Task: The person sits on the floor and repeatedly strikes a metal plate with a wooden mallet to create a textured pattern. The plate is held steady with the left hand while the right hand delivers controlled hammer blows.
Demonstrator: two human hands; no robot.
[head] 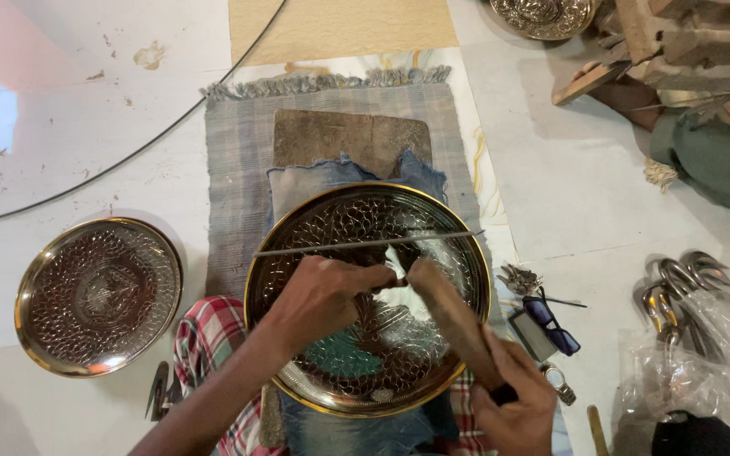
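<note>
Head view, nearest things first:

- right hand [513, 397], fingers wrapped round the handle of a wooden mallet [454, 317] whose head points at the tray's middle.
- left hand [323, 295], fingers pinched narrow on a small chisel [394, 281] set against the metal.
- engraved brass tray [314, 228], resting on denim cloth over the lap: it looks stiff, fairly heavy and slick, so the raised rim seems the safest hold.
- thin metal rod [365, 243] lying across the tray.
- second brass tray [99, 295] on the floor, left.
- striped mat [238, 160] with a wooden board [352, 139] beyond.
</note>
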